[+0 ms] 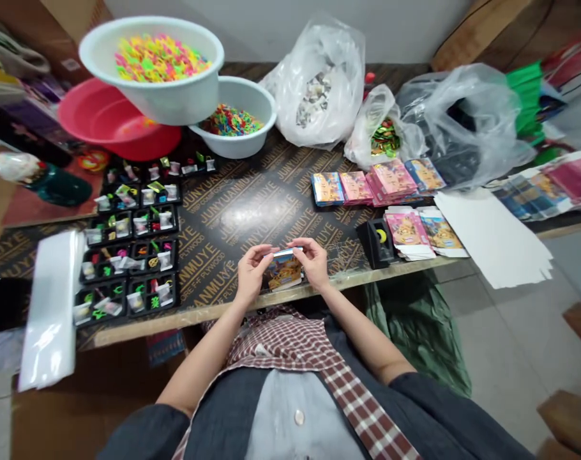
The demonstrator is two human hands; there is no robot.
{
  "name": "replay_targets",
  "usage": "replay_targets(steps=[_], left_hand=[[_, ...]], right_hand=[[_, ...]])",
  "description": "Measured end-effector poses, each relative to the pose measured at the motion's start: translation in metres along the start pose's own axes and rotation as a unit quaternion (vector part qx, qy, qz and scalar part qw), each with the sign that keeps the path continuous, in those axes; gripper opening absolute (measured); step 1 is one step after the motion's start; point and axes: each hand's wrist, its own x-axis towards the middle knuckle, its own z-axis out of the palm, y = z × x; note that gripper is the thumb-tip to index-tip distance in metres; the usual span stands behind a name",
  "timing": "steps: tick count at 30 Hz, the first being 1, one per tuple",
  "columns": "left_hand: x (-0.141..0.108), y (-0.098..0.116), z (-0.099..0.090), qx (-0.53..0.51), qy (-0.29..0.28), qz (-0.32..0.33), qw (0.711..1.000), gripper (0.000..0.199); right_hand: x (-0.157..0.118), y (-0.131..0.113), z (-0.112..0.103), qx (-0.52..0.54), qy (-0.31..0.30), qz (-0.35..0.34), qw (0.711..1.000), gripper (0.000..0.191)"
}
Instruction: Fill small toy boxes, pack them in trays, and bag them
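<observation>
The left hand (255,271) and right hand (314,260) sit slightly apart at lower centre, wrists angled inward, thumbs and fingers pinching the top edge of a small printed box (284,271) upright between them. Just beneath lies the dark plywood tabletop (242,217); black compartment trays (151,259) fill the left, printed box stacks (393,180) the right.

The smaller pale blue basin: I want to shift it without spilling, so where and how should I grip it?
Probably two-handed, coming from the near side, on the front and front-right rim of the smaller basin. That rim flares outward and looks exposed, whereas the larger basin overlaps the left and a plastic bag crowds the far right.
</observation>
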Motion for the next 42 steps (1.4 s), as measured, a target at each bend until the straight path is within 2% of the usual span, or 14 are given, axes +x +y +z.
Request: replay_targets(steps=[4, 7, 12, 19, 23, 27, 30, 32, 34, 36, 38, 39, 40, 42], left_hand=[[-0.009, 0.009, -0.009, 0.051, -0.047, -0.017, 0.997, 0.035], [-0.015, 0.012, -0.01, 0.089, -0.073, -0.015, 0.993, 0.031], [-0.021, 0.008, -0.012, 0.164, -0.074, 0.056, 0.982, 0.026], [-0.025, -0.003, -0.02, 0.284, -0.125, 0.253, 0.916, 0.013], [-0.023, -0.006, -0.02, 0.325, -0.13, 0.272, 0.897, 0.016], [-0.018, -0.006, -0.022, 0.373, -0.14, 0.275, 0.875, 0.014], [-0.011, -0.003, -0.022, 0.408, -0.18, 0.313, 0.839, 0.015], [-0.004, 0.0, -0.018, 0.434, -0.214, 0.338, 0.807, 0.012], [0.003, 0.006, -0.012, 0.462, -0.225, 0.357, 0.78, 0.016], [0.011, 0.011, -0.003, 0.477, -0.215, 0.378, 0.764, 0.022], [0.016, 0.015, 0.006, 0.476, -0.205, 0.4, 0.756, 0.029], [0.018, 0.015, 0.012, 0.474, -0.207, 0.41, 0.752, 0.032], [0.019, 0.013, 0.017, 0.471, -0.214, 0.416, 0.748, 0.035], [0.02, 0.006, 0.026, 0.47, -0.235, 0.425, 0.737, 0.039]], right_hand=[[-0.001, -0.007, -0.012, -0.026, -0.044, 0.005, 0.999, 0.022], [-0.003, -0.013, -0.019, -0.038, -0.07, 0.009, 0.997, 0.019], [-0.006, -0.019, -0.03, -0.022, -0.109, 0.003, 0.994, 0.022], [-0.009, -0.024, -0.043, -0.056, -0.125, 0.016, 0.99, 0.02], [-0.017, -0.022, -0.047, -0.091, -0.129, -0.036, 0.987, 0.012], [-0.025, -0.013, -0.046, -0.133, -0.183, -0.106, 0.968, 0.012], [-0.03, -0.012, -0.043, -0.177, -0.218, -0.157, 0.947, 0.018], [-0.032, -0.018, -0.05, -0.211, -0.203, -0.185, 0.938, 0.027], [-0.031, -0.027, -0.074, -0.254, -0.119, -0.194, 0.94, 0.039], [-0.028, -0.034, -0.114, -0.302, 0.039, -0.179, 0.936, 0.039], [-0.027, -0.037, -0.164, -0.346, 0.195, -0.141, 0.907, 0.03], [-0.026, -0.037, -0.189, -0.368, 0.24, -0.116, 0.891, 0.026], [-0.025, -0.034, -0.212, -0.387, 0.257, -0.085, 0.881, 0.023], [-0.022, -0.026, -0.246, -0.408, 0.236, -0.024, 0.882, 0.018]])
